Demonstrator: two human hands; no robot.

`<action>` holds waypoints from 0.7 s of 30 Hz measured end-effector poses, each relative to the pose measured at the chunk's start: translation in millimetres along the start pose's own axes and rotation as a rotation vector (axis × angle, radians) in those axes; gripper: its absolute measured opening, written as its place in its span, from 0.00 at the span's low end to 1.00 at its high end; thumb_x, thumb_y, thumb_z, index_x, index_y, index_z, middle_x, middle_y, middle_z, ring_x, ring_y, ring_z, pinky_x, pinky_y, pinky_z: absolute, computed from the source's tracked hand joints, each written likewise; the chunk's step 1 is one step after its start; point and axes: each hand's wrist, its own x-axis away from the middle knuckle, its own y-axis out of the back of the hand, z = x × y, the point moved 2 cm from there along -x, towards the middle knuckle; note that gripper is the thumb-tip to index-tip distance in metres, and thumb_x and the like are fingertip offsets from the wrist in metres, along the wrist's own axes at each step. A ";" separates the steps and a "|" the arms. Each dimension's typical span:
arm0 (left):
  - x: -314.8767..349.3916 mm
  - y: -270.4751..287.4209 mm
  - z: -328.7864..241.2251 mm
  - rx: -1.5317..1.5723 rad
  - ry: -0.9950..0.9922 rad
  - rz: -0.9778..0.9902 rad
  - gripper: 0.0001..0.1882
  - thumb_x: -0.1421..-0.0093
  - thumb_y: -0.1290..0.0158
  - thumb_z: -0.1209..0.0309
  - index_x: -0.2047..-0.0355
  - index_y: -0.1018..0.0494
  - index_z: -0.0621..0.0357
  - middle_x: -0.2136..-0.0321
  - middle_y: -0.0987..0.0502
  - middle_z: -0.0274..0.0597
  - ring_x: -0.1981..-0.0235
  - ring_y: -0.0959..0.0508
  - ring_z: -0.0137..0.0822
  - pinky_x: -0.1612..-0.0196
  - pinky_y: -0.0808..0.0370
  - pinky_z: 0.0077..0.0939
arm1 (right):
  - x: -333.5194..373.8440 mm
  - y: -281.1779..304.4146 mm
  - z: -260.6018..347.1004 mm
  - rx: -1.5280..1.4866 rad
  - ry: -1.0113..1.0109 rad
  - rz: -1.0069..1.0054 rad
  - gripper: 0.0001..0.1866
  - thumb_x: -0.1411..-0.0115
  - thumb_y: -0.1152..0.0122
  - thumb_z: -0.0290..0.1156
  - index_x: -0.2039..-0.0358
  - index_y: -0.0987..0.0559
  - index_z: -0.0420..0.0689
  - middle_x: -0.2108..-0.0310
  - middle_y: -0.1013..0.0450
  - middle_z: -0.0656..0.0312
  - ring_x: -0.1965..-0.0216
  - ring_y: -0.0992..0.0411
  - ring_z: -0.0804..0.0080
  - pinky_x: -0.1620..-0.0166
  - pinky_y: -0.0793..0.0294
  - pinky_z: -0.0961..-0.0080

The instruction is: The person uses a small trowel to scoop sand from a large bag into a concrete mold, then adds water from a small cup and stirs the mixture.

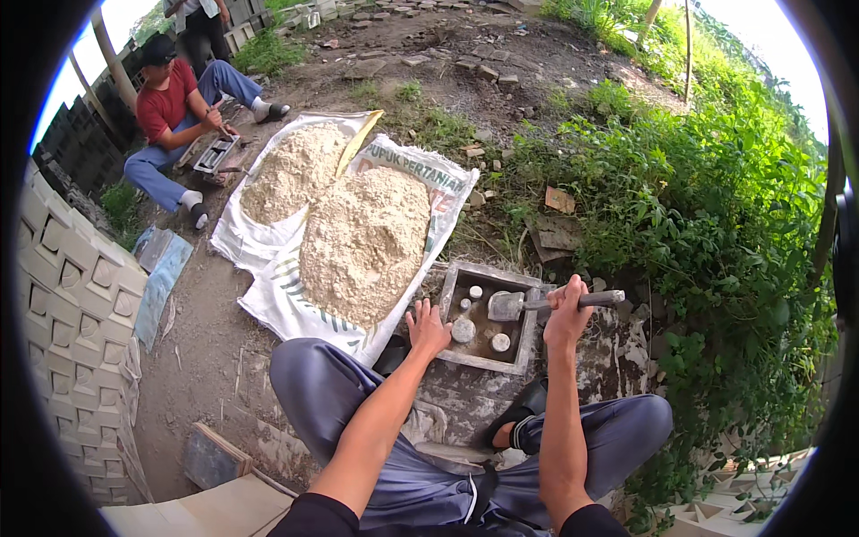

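Observation:
Between my feet sits a square grey mould (483, 362) with raised walls. Several round pale knobs, among them a larger one (463, 331), stand up from its sandy-brown floor. My right hand (565, 313) is closed round the handle of a trowel (506, 306). The trowel's flat, dusty blade lies over the mould's right half, and its handle end sticks out to the right. At the mould's left wall is my left hand (428, 331), its fingers spread and holding nothing. It seems to rest on or against that wall; the exact contact is hard to see.
Beyond my left hand, pale powdery heaps (367, 242) lie on white sacks (259, 242). A co-worker in red (165, 106) sits at far left with another mould (215, 154); another person stands behind. Patterned blocks (67, 295) are stacked at left. Green plants (716, 233) crowd the right.

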 end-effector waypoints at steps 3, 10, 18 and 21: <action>4.0 32.4 -19.0 0.366 0.256 -0.055 0.22 0.36 0.58 0.54 0.56 0.28 0.61 0.59 0.25 0.56 0.52 0.27 0.54 0.46 0.33 0.45 | 2.3 -7.9 -36.2 -0.273 -0.127 -0.125 0.19 0.32 0.51 0.36 0.80 0.41 0.48 0.84 0.46 0.70 0.79 0.46 0.79 0.66 0.36 0.75; -18.6 7.1 -16.6 1.734 0.684 0.406 0.18 0.35 0.58 0.57 0.58 0.29 0.58 0.62 0.23 0.45 0.57 0.23 0.39 0.52 0.29 0.33 | 88.5 -89.2 -103.9 0.084 -0.300 0.198 0.16 0.32 0.52 0.38 0.74 0.32 0.43 0.77 0.35 0.66 0.67 0.34 0.77 0.59 0.34 0.76; -69.6 23.6 96.0 1.385 0.598 0.165 0.12 0.41 0.45 0.67 0.61 0.28 0.62 0.76 0.25 0.38 0.78 0.26 0.30 0.78 0.29 0.24 | 130.7 -90.2 -125.3 0.751 0.161 0.751 0.14 0.43 0.40 0.24 0.56 0.28 0.43 0.55 0.35 0.55 0.56 0.34 0.63 0.55 0.30 0.71; -94.4 44.5 171.6 0.990 0.424 0.031 0.15 0.45 0.42 0.70 0.59 0.29 0.62 0.76 0.25 0.40 0.76 0.25 0.35 0.74 0.27 0.35 | 142.3 -79.1 -136.5 0.717 -0.113 0.863 0.19 0.44 0.46 0.16 0.52 0.29 0.43 0.54 0.34 0.55 0.52 0.32 0.62 0.51 0.29 0.69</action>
